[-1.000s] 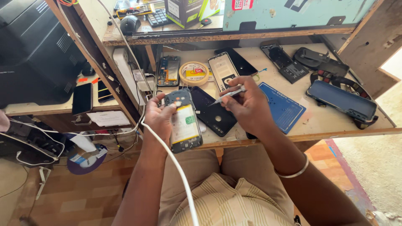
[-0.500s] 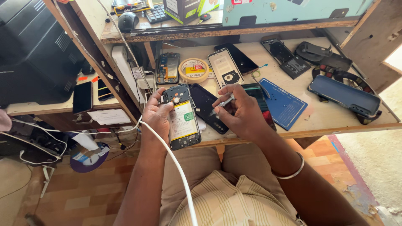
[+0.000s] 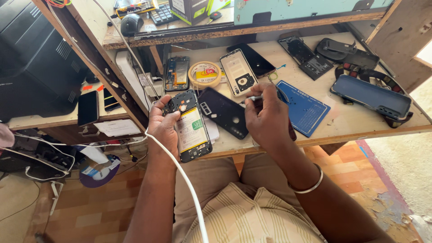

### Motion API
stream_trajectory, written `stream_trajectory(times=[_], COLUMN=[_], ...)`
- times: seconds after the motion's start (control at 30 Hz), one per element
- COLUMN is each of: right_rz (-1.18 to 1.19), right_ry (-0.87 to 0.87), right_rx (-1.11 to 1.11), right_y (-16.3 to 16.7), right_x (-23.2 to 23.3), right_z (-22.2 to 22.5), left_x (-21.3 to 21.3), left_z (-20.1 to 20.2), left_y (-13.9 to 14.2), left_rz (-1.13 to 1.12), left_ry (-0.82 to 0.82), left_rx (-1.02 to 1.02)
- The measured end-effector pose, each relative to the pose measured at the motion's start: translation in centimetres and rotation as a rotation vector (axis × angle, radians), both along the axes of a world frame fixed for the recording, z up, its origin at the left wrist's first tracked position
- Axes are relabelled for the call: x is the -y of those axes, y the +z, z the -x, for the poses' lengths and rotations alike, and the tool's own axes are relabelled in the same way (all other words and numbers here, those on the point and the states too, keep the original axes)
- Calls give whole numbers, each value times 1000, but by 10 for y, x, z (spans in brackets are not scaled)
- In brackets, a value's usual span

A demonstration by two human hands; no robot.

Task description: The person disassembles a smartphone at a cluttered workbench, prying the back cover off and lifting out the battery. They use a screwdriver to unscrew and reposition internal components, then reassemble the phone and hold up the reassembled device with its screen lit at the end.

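Note:
My left hand (image 3: 163,125) holds an opened phone (image 3: 189,126) over the front edge of the wooden bench, its back off and battery and circuit board showing. My right hand (image 3: 266,118) grips a thin silver tool (image 3: 254,97), its tip pointing left toward the phone. A black back cover (image 3: 223,111) lies on the bench between my hands. A white cable (image 3: 180,171) runs across my left wrist and down over my lap.
The wooden bench (image 3: 342,121) carries a blue work mat (image 3: 303,107), a roll of tape (image 3: 204,74), another open phone (image 3: 176,73), a white phone frame (image 3: 238,72), black phones and cases. A shelf (image 3: 135,38) above holds a mouse and boxes. A black cabinet (image 3: 31,58) stands left.
My right hand has drawn back from the bench toward me with the tool. My left hand and the opened phone have shifted slightly nearer the bench edge.

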State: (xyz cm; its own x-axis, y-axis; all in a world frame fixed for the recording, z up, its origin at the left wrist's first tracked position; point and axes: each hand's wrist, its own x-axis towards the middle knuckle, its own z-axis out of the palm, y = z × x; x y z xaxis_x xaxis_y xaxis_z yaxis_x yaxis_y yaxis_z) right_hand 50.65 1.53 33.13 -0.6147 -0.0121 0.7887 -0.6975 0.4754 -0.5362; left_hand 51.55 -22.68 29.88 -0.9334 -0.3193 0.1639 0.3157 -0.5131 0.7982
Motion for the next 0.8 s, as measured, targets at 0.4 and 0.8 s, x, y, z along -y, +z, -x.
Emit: stream_trajectory(times=[0.4, 0.8], right_rz=[162, 15], right_ry=[174, 256], right_rx=[30, 259], right_y=[-2, -11], right_x=[-5, -9], right_z=[-2, 4], left_x=[-3, -4], left_z=[-6, -9], left_y=[2, 2], left_rz=[14, 29], left_ry=[-17, -47], left_rx=[-17, -31])
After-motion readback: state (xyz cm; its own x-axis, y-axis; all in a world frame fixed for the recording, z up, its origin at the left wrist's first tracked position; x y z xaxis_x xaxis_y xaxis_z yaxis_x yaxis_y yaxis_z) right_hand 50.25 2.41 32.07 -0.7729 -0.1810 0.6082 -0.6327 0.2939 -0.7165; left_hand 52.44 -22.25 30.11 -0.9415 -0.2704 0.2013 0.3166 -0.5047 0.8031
